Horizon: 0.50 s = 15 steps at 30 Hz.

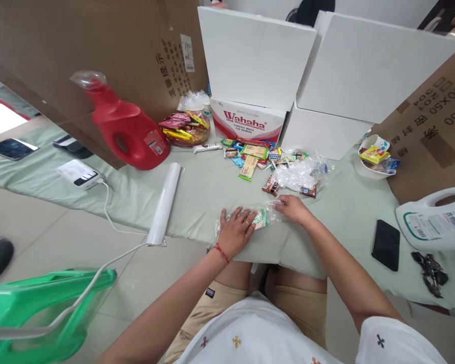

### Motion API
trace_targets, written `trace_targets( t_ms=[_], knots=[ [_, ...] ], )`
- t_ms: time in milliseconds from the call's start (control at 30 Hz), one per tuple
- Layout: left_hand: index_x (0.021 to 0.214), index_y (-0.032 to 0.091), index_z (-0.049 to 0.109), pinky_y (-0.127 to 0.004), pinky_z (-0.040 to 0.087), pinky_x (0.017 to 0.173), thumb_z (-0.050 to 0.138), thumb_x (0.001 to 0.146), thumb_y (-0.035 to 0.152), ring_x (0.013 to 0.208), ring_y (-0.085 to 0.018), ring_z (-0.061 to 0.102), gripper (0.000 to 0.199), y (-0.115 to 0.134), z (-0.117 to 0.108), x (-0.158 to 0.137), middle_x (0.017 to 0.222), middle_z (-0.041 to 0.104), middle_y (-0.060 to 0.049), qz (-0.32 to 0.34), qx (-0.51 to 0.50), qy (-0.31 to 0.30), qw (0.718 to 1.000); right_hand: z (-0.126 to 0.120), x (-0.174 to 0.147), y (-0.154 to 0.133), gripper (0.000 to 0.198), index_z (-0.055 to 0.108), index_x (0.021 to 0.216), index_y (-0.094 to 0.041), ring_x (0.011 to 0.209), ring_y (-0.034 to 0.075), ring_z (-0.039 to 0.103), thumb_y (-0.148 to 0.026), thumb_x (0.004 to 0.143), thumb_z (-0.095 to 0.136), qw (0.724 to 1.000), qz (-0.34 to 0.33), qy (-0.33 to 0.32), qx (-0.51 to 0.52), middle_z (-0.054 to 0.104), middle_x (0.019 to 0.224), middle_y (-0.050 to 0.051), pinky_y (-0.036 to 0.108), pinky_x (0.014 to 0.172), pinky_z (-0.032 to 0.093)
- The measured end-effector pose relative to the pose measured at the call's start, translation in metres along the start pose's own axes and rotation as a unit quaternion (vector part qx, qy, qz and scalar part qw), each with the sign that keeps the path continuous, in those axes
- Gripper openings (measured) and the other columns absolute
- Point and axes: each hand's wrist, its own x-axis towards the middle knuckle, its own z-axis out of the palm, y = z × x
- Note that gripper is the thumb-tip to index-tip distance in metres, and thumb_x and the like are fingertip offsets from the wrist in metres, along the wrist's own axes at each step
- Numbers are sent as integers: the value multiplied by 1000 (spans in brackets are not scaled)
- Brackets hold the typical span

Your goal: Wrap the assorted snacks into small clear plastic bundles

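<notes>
My left hand (237, 230) lies flat, fingers spread, over a clear plastic bag (275, 211) near the table's front edge. Inside the bag, a snack packet with green and white print (261, 218) shows beside my fingertips; the rest of it is under the hand. My right hand (293, 208) pinches the right end of the bag between thumb and fingers. Just beyond, crumpled clear bags (298, 174) lie against a pile of wrapped snacks (252, 151). A dark red-brown packet (270, 185) is nearest my right hand.
A white roll (165, 205) lies left, near a red jug (131, 134). A Wahaha box (248, 121) stands behind the snacks, beside a basket of sweets (185, 132). At right are a white bowl (375, 169), a phone (385, 244) and a white jug (436, 220). A cable (108, 212) hangs left.
</notes>
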Motion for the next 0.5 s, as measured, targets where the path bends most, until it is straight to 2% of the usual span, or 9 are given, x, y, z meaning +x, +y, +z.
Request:
trace_targets(
  t_ms=[100, 200, 300, 367, 433, 500],
  knots=[
    [144, 35, 55, -77, 9, 117, 47, 103, 37, 143, -33, 45, 42, 7, -3, 2, 143, 63, -8, -7, -5, -3, 1000, 17, -10, -25, 16, 64, 76, -19, 64, 14, 52, -33, 84, 65, 996, -28, 83, 36, 61, 69, -1, 24, 61, 34],
    [136, 32, 62, -78, 9, 116, 51, 100, 32, 143, -35, 44, 38, 8, -5, 6, 140, 65, -9, -19, -10, -14, 1000, 56, -25, -49, 11, 69, 85, -19, 72, 15, 57, -24, 88, 60, 990, -103, 89, 47, 65, 79, 2, 25, 68, 41],
    [128, 27, 67, -75, 16, 117, 53, 95, 27, 145, -36, 42, 36, -7, -8, 6, 144, 62, -11, -14, -38, -42, 998, 96, -43, -57, 24, 69, 111, -20, 85, 19, 60, -22, 96, 50, 977, -157, 136, 45, 63, 96, 7, 30, 79, 49],
    [128, 24, 67, -67, 25, 119, 55, 91, 27, 146, -33, 42, 39, -26, -11, 2, 148, 57, -12, 5, -89, -50, 995, 115, -54, -54, 35, 64, 128, -20, 94, 21, 60, -21, 99, 46, 966, -195, 163, 54, 60, 106, 10, 34, 87, 52],
    [127, 23, 66, -58, 33, 119, 53, 90, 26, 144, -29, 44, 40, -45, -14, -6, 145, 60, -10, -7, -144, -12, 989, 126, -63, -49, 41, 60, 137, -20, 99, 23, 57, -18, 98, 48, 959, -221, 174, 39, 56, 110, 12, 37, 92, 52],
    [126, 22, 65, -55, 36, 118, 51, 91, 29, 144, -29, 42, 39, -55, -18, -16, 138, 63, -10, -82, -141, 74, 984, 130, -68, -45, 46, 60, 139, -21, 100, 24, 55, -14, 96, 49, 961, -216, 174, -1, 55, 112, 13, 39, 91, 53]
  ],
)
